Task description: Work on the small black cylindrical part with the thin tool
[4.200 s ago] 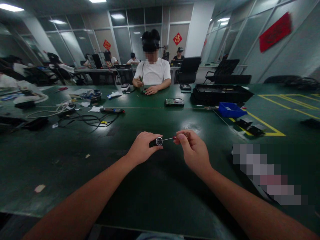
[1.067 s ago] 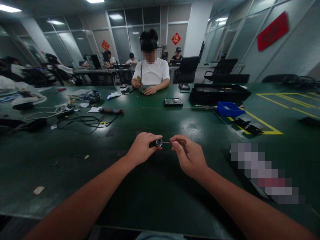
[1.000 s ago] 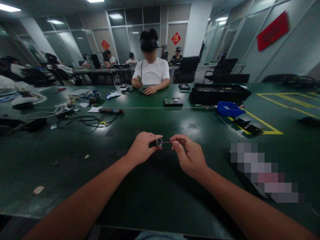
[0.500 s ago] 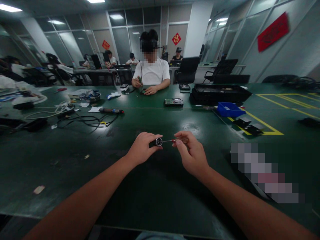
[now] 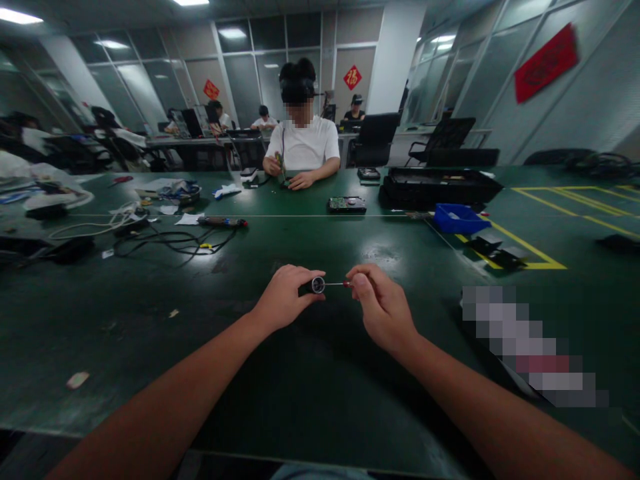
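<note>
I worked in dim, cool light, some of it from white ceiling lights (image 5: 20,15) at the upper left, washed out to blank brightness. The green tabletop (image 5: 240,387) gave back dull sheens, with a pale patch of glare just beyond my right fingers (image 5: 361,285) and another farther left. Soft, dark shadow lay beneath my right forearm (image 5: 470,380). The tube's (image 5: 318,285) rim glinted by my left fingers (image 5: 303,274). My fingers looked fairly clear, but the red banner (image 5: 546,63) was smeared and stretched, and the walls leaned at the edges. Coarse square blocks covered part of the person (image 5: 303,143) opposite me.
</note>
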Demonstrator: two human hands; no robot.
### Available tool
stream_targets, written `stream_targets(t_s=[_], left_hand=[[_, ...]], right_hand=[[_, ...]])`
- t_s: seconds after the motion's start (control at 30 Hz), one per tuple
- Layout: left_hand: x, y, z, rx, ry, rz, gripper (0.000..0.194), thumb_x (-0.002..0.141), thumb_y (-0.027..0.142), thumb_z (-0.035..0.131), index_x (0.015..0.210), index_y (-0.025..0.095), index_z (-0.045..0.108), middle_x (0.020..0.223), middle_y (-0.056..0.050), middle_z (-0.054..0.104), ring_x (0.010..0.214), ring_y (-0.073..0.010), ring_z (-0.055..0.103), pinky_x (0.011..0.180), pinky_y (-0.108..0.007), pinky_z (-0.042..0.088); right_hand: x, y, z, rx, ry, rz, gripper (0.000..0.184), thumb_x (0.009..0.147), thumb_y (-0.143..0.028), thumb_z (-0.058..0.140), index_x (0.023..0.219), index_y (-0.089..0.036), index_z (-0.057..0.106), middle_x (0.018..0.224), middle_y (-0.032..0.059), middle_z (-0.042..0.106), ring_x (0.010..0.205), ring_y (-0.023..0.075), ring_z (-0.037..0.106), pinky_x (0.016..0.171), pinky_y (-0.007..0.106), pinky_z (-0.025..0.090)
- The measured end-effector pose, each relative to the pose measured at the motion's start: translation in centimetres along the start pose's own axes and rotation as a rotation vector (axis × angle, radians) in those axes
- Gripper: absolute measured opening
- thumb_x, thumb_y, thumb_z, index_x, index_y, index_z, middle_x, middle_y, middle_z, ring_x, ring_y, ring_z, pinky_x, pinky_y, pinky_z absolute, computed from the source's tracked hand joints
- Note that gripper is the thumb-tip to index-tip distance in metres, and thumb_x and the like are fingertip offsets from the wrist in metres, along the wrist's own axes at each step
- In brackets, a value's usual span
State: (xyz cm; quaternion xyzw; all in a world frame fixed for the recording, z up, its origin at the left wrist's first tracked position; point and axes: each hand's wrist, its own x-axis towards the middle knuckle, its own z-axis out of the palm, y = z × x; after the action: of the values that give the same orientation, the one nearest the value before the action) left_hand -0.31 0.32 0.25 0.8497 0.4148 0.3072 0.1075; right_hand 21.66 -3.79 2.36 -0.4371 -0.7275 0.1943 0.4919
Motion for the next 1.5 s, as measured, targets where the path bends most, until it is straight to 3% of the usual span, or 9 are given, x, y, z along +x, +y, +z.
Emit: stream_targets(t_s=[0.2,0.33,0.47,0.6,0.73,0.83,0.93,1.13,1.5], left_hand=[[0.0,0.1,0.0,-0.015,0.011,-0.01,0.04,0.087,0.033,0.077,0.126,0.025,0.067,0.114,-0.004,0.074,0.105,-0.0243,0.065,0.095,-0.043,0.045],[0.0,0.2,0.0,-0.012,0.013,-0.001,0.04,0.087,0.031,0.076,0.125,0.025,0.067,0.114,-0.003,0.075,0.105,-0.0239,0.065,0.095,-0.043,0.045],[0.0,0.1,0.0,-0.005,0.005,-0.018,0.039,0.088,0.032,0.076,0.125,0.026,0.067,0.114,-0.003,0.074,0.106,-0.0244,0.065,0.095,-0.044,0.045],[0.0,0.1,0.0,-0.003,0.008,-0.035,0.039,0.088,0.033,0.076,0.125,0.025,0.067,0.113,-0.003,0.074,0.105,-0.0243,0.065,0.095,-0.043,0.046],[0.1,0.0,0.0,0.003,0.037,-0.038,0.04,0.087,0.033,0.077,0.125,0.024,0.067,0.112,-0.004,0.074,0.104,-0.0242,0.064,0.094,-0.043,0.047],[0.1,-0.1,0.0,-0.006,0.024,0.0,0.041,0.087,0.031,0.077,0.126,0.026,0.066,0.117,-0.004,0.072,0.108,-0.0241,0.063,0.096,-0.043,0.047],[0.2,-0.3,0.1,0.008,-0.001,-0.039,0.041,0.086,0.029,0.077,0.126,0.028,0.067,0.118,-0.004,0.072,0.109,-0.0248,0.063,0.096,-0.044,0.047],[0.1,-0.6,0.3,0.023,-0.005,-0.098,0.041,0.087,0.031,0.077,0.126,0.028,0.067,0.116,-0.004,0.072,0.107,-0.0254,0.063,0.094,-0.044,0.047],[0.1,-0.2,0.1,0.012,0.017,-0.06,0.04,0.086,0.03,0.078,0.125,0.027,0.068,0.116,-0.003,0.073,0.105,-0.0242,0.063,0.092,-0.043,0.047]], right_hand=[[0.0,0.2,0.3,0.062,0.057,0.05,0.025,0.103,-0.036,0.049,0.122,-0.023,0.055,0.089,0.0031,0.07,0.081,0.0193,0.069,0.073,0.034,0.052],[0.0,0.5,0.5,0.111,0.058,0.075,0.022,0.102,-0.039,0.05,0.114,-0.023,0.06,0.091,0.0038,0.07,0.083,0.0192,0.069,0.076,0.035,0.053],[0.0,0.2,0.3,0.073,0.01,0.092,0.028,0.104,-0.042,0.045,0.102,-0.023,0.065,0.072,-0.0005,0.062,0.066,0.0157,0.062,0.062,0.031,0.047],[0.1,0.1,0.4,0.174,0.05,0.123,0.024,0.102,-0.04,0.049,0.112,-0.022,0.062,0.084,0.0024,0.069,0.076,0.0176,0.067,0.069,0.033,0.052],[0.7,0.9,1.0,0.406,0.122,0.236,0.027,0.098,-0.044,0.054,0.104,-0.02,0.064,0.088,0.005,0.069,0.08,0.0184,0.068,0.078,0.037,0.057],[1.2,2.4,1.3,0.568,0.194,0.375,0.03,0.096,-0.049,0.053,0.097,-0.02,0.063,0.083,0.0041,0.067,0.073,0.018,0.067,0.074,0.038,0.059],[1.7,4.0,1.3,0.653,0.161,0.498,0.031,0.095,-0.051,0.052,0.087,-0.022,0.059,0.07,0.0023,0.061,0.062,0.0179,0.063,0.067,0.039,0.061],[1.9,3.9,1.0,0.501,0.253,0.393,0.03,0.095,-0.051,0.053,0.095,-0.021,0.06,0.082,0.0029,0.065,0.071,0.0171,0.066,0.072,0.037,0.06],[0.5,0.8,0.6,0.137,0.057,0.132,0.022,0.101,-0.04,0.05,0.105,-0.021,0.06,0.088,0.005,0.072,0.08,0.0196,0.071,0.075,0.036,0.055]])
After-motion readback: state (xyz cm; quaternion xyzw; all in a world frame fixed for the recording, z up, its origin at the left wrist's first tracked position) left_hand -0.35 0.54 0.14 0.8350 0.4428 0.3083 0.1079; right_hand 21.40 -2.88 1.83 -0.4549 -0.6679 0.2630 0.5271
